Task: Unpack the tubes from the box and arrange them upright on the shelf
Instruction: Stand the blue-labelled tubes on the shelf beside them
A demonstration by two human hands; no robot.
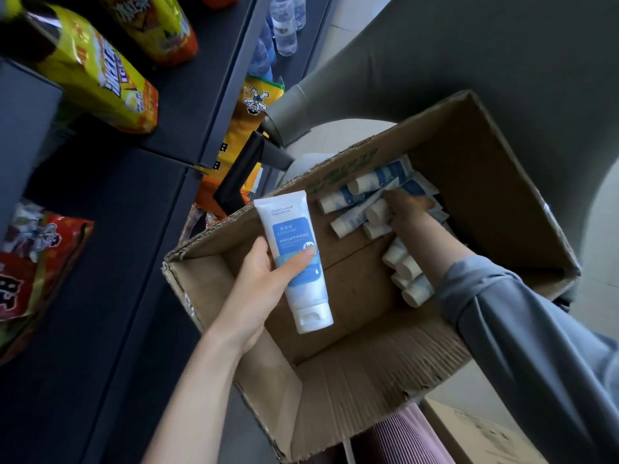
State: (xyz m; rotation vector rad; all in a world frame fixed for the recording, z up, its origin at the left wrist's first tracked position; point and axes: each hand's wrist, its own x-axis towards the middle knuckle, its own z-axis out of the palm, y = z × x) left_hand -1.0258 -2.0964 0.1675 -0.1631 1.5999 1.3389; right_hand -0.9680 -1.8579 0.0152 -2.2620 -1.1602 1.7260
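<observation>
"LAO LUSHI" can just about be made out on the blue panel of the white tube (294,262) at the left, but the script line above it is too blurry. "冰红茶" is printed on the far yellow label (147,21), and "ICE" on the nearer yellow label (100,72). The green print on the box (341,172) and the blue print on the tubes (368,185) inside can't be read.

A yellow snack bag (97,75) lies to my left, a second yellow bag (157,25) beyond it and a red bag (30,272) nearer me. Water bottles (284,25) sit farther back. A grey chair (469,61) curves ahead, and pink ribbed cloth (402,440) shows below.
</observation>
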